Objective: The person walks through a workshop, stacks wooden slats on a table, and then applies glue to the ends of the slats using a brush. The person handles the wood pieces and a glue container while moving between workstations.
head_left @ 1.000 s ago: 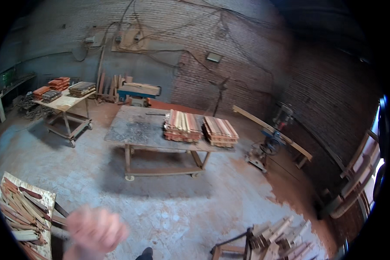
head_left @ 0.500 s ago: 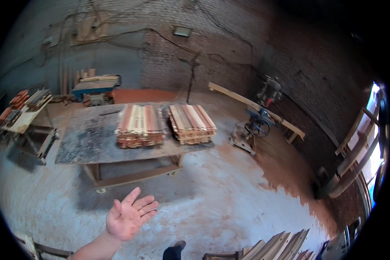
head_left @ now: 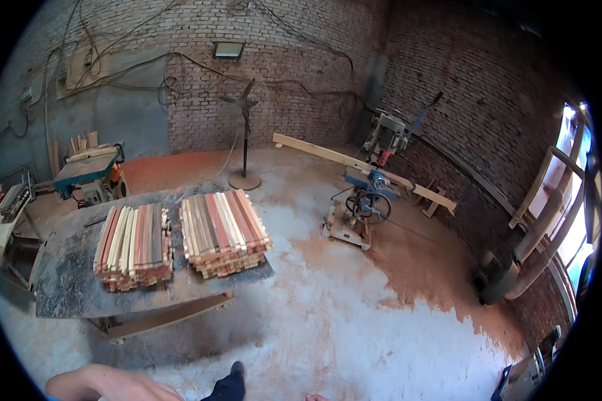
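Observation:
At the bottom edge on the left, my left hand shows only its back and wrist, with its fingers out of sight below. A small bit of skin, likely my right hand, peeks in at the bottom middle, too little to read its fingers. Neither is seen touching anything. Ahead stands a dark-topped wheeled table. It bears two neat stacks of wooden strips: a left stack and a right stack, in pale, reddish and brown tones.
My shoe is on the dusty floor. Beyond the table is a pedestal fan. Right of it, a blue machine with a handwheel carries a long timber beam. A table saw and another strip-laden table stand left. Sawdust covers the right floor.
My left hand, earlier raised with fingers spread, has dropped to the bottom edge. The view has turned right and come closer to the table. The wood pieces at the lower right have left view.

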`<state>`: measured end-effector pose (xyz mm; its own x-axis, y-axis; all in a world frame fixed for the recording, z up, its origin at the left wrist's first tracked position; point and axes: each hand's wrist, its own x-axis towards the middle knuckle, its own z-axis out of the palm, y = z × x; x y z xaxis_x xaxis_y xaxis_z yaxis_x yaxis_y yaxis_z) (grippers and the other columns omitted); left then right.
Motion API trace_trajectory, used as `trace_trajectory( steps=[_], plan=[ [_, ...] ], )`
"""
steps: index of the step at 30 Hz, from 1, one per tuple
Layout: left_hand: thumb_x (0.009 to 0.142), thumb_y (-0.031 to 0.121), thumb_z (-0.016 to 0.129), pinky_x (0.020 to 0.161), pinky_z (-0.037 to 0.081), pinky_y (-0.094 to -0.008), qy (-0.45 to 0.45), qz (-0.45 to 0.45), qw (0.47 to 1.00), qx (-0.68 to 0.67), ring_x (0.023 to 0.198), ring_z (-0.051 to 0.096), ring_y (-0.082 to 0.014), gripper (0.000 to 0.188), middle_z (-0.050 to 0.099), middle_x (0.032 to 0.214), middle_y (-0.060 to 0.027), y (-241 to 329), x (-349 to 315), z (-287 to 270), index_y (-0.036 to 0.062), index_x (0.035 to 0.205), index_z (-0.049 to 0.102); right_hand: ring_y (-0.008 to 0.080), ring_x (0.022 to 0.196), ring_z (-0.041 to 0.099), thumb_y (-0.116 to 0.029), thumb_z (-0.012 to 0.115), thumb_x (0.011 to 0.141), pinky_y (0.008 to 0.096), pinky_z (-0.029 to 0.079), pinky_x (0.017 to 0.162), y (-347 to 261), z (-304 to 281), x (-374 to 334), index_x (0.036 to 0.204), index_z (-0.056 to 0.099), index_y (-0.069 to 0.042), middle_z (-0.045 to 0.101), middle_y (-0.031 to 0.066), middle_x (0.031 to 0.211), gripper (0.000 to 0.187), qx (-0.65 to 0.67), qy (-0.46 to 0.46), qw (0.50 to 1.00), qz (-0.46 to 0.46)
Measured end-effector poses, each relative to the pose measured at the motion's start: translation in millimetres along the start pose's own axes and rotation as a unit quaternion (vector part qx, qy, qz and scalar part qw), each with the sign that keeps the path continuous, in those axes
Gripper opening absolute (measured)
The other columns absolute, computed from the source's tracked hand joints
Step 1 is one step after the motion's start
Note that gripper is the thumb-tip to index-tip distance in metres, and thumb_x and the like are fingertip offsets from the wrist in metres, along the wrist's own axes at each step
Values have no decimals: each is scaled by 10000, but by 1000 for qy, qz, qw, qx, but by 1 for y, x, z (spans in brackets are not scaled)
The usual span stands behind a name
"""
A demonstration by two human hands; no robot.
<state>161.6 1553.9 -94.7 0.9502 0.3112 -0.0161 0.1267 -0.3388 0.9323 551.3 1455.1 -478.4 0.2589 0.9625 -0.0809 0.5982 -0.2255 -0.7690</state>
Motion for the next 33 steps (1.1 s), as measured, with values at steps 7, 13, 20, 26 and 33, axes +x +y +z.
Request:
trace_trajectory(
  steps=[7,13,20,26,33],
  plan=[
    [864,118,568,908,452,-431,-21,-9,985,173,1088,532,-380,174,529,1207,-214,-77,87,-103,51,1021,600,327,704,654,-240,443,951,419,526,699,25,-29,142,1082,631,10,658,228,855,339,-88,-91,982,141],
    [878,181,522,690,495,-454,-73,-60,969,230,859,609,-345,281,582,965,-162,-93,173,-234,84,1142,545,203,560,596,-257,462,951,350,504,542,-21,-85,245,1095,627,3,620,125,693,340,68,-92,962,248],
    [832,255,563,620,512,-447,-19,-158,968,195,713,641,-342,300,634,776,-149,-139,274,-306,73,1070,584,169,521,578,-234,527,924,332,499,490,34,-103,418,1042,654,-4,626,106,696,288,59,-156,956,239],
    [815,284,572,608,517,-451,18,-289,942,171,685,648,-341,277,641,740,-156,-162,382,-344,63,978,608,166,515,577,-266,494,943,326,503,496,35,-163,614,966,642,7,611,102,674,312,-12,-232,955,185],
    [809,296,570,595,521,-461,86,-376,906,174,658,650,-342,257,641,724,-167,-158,480,-408,52,865,631,166,577,584,-305,524,930,318,514,544,-2,-213,818,1075,620,28,627,108,750,375,-12,-264,958,116]
  ],
)
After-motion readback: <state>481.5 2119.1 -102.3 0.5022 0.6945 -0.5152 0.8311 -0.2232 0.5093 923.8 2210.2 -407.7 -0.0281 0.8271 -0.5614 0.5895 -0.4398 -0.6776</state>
